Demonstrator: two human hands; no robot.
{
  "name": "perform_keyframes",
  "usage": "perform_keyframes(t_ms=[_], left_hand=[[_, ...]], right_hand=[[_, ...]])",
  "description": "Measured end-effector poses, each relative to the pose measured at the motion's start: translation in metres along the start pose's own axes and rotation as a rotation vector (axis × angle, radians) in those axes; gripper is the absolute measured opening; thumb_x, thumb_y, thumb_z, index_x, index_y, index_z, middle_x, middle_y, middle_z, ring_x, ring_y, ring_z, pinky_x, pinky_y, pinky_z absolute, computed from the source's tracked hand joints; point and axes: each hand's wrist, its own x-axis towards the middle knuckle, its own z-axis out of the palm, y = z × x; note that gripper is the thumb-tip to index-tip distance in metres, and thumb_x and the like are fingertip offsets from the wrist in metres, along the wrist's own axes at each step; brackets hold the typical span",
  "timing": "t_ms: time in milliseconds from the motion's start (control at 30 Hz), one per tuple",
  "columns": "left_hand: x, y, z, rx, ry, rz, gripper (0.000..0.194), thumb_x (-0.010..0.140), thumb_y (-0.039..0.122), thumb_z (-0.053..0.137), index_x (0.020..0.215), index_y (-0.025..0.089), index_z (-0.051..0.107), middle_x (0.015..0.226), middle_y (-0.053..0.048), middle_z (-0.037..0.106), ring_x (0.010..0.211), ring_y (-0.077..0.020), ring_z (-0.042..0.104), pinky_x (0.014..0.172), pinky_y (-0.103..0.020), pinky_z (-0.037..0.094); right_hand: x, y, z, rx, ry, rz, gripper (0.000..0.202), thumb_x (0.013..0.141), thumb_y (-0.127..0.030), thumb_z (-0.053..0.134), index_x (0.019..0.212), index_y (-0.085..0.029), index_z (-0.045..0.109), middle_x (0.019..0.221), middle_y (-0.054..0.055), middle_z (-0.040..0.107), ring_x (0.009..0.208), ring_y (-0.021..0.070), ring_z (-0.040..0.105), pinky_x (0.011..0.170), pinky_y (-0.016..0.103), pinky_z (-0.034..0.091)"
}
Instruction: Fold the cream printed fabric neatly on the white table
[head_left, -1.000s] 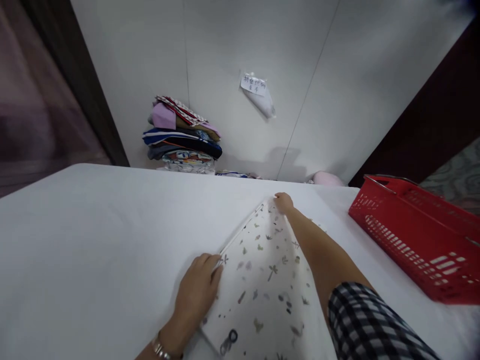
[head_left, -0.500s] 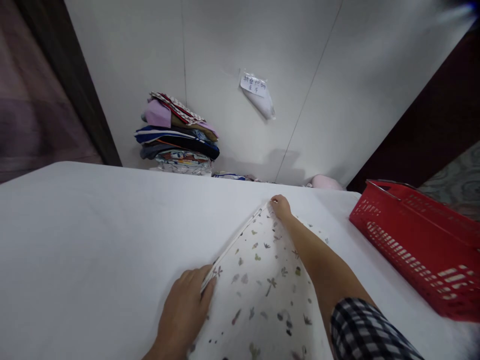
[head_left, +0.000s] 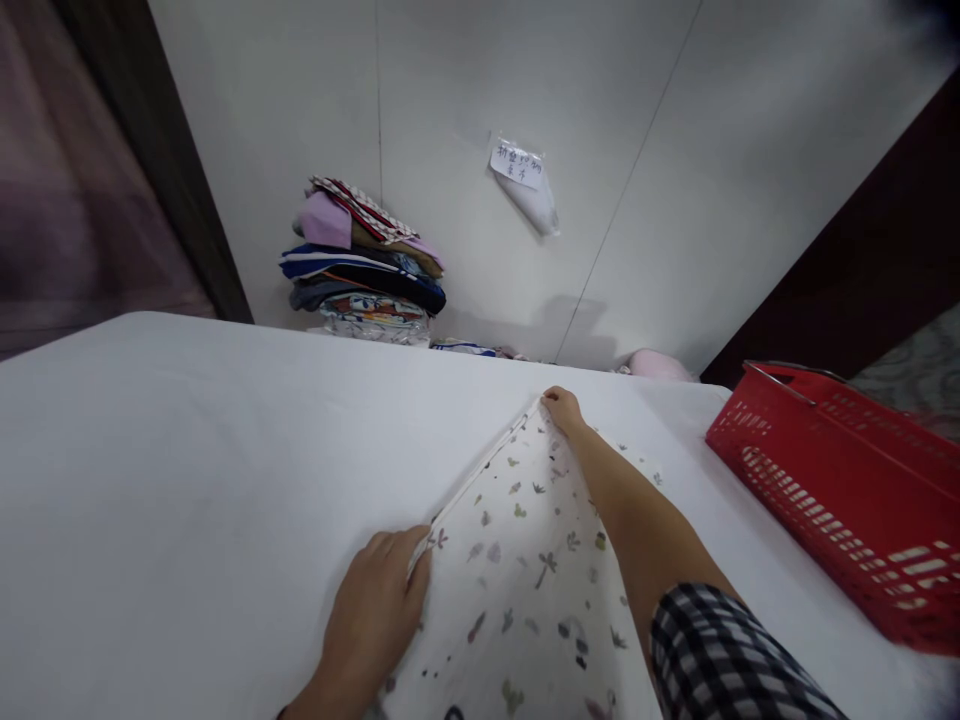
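A white cloth (head_left: 525, 570) printed with small leaves and palm trees lies over the front middle of the white table (head_left: 187, 480). My left hand (head_left: 379, 600) grips its left edge, thumb on top and fingers along the border. Farther off, my right hand (head_left: 561, 408) pinches the cloth's far corner. Between the two hands the edge runs in a taut, straight slanting line. My right forearm crosses over the cloth's right side, and part of the fabric shows beyond it. The near end of the cloth runs out of view at the bottom.
A red plastic basket (head_left: 832, 490) with a metal handle stands at the table's right. Behind the far edge rises a stack of folded clothes (head_left: 367, 265), with a pink item (head_left: 656, 364) farther right. A labelled plastic bag (head_left: 525, 185) hangs on the white wall.
Both hands keep their hold on the cloth and have hardly moved. The whole view has shifted slightly, so the background sits a little farther right.
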Motion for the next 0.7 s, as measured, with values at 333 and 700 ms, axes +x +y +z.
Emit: perform_keyframes(t_ms=[333, 700], left_hand=[[0.000, -0.002, 0.001, 0.012, 0.028, 0.030, 0.035, 0.085, 0.036, 0.038, 0.103, 0.021, 0.063, 0.091, -0.006, 0.066, 0.089, -0.0225, 0.057, 0.079, -0.038, 0.044], [0.002, -0.001, 0.000, -0.006, -0.017, -0.005, 0.034, 0.084, 0.037, 0.038, 0.103, 0.022, 0.062, 0.094, -0.005, 0.066, 0.092, -0.0233, 0.055, 0.082, -0.038, 0.042]], right_hand=[[0.000, 0.000, 0.001, -0.014, -0.030, -0.025, 0.032, 0.075, -0.028, 0.054, 0.104, -0.019, 0.063, 0.093, 0.003, 0.066, 0.083, 0.0156, 0.059, 0.079, 0.027, 0.044], [-0.008, 0.006, -0.021, -0.222, -0.100, -0.110, 0.024, 0.074, -0.016, 0.056, 0.093, -0.019, 0.069, 0.100, 0.005, 0.066, 0.092, 0.0189, 0.058, 0.083, 0.028, 0.041]])
